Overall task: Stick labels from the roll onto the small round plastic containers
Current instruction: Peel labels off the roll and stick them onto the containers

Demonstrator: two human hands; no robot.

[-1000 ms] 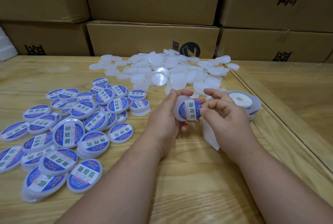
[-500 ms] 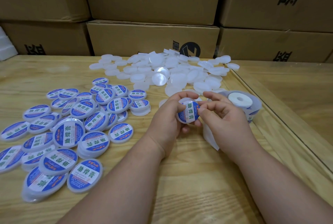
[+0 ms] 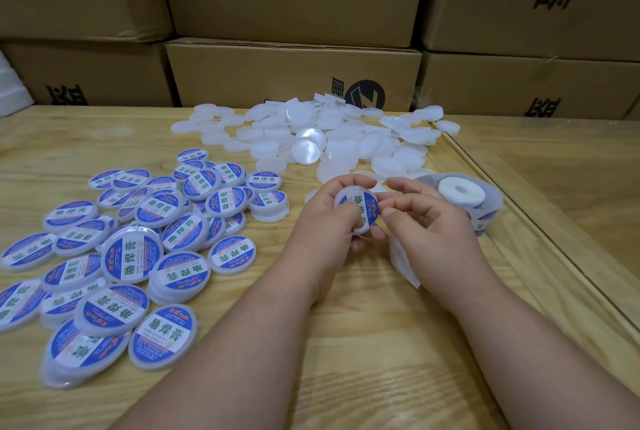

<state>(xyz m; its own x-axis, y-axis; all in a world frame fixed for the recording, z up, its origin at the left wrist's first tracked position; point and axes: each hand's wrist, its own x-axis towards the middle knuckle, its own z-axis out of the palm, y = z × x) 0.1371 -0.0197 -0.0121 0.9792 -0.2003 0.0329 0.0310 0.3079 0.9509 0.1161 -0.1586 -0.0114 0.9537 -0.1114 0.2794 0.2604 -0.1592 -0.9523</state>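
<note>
My left hand [image 3: 327, 222] grips a small round white container [image 3: 358, 210] with a blue and white label across its face. My right hand [image 3: 427, 222] is beside it, with the thumb and forefinger pressing on the label's right edge. The label roll [image 3: 460, 192] with its white core lies just right of my right hand, and a strip of white backing paper [image 3: 401, 261] trails from it under my right wrist. A heap of plain white containers [image 3: 311, 139] lies behind my hands. Several labelled containers [image 3: 138, 242] are spread on the left.
The wooden table [image 3: 346, 360] has a raised strip along its right edge [image 3: 540, 232]. Stacked cardboard boxes [image 3: 294, 73] form a wall right behind the plain containers. A white foam piece [image 3: 10, 90] sits at the far left.
The container dropped a little and turned flatter toward me. My left thumb slid onto its face and my right fingers moved in over the label's right edge.
</note>
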